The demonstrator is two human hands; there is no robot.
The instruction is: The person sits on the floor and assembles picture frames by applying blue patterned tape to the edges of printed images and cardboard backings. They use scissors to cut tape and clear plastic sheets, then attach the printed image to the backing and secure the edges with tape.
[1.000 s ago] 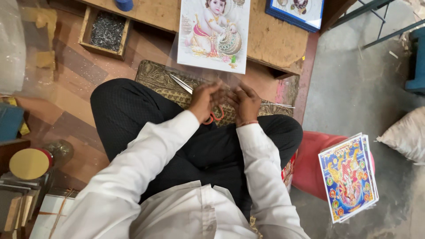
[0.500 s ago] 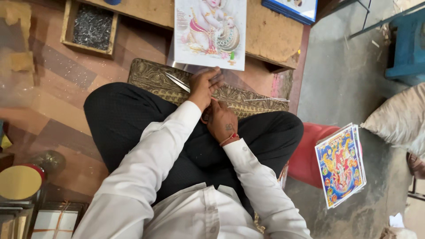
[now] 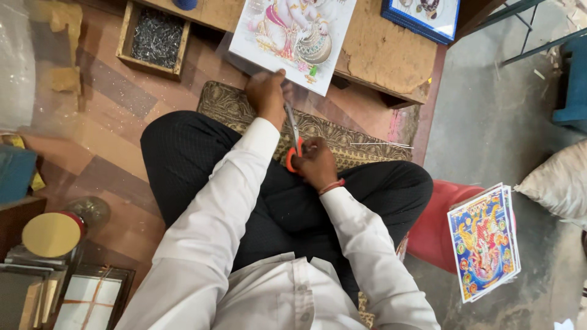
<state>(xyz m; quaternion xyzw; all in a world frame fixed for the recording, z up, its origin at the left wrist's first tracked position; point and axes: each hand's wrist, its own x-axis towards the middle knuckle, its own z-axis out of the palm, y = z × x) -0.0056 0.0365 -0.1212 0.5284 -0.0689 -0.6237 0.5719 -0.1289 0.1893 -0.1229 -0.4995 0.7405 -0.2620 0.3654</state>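
Your right hand (image 3: pixel 315 164) grips orange-handled steel scissors (image 3: pixel 293 137); your left hand (image 3: pixel 266 95) pinches the glossy printed picture sheet's (image 3: pixel 293 36) lower edge.

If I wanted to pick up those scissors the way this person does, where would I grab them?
Judging by the right hand, grip the scissors by the orange handle loops at the end nearest the body, coming from below. The thin metal blades point away, toward the printed picture that the left hand steadies, so the loops are probably the safe, blunt end.

Low wooden table (image 3: pixel 379 58) on patterned floor (image 3: pixel 92 128); grey concrete (image 3: pixel 489 122) beside.
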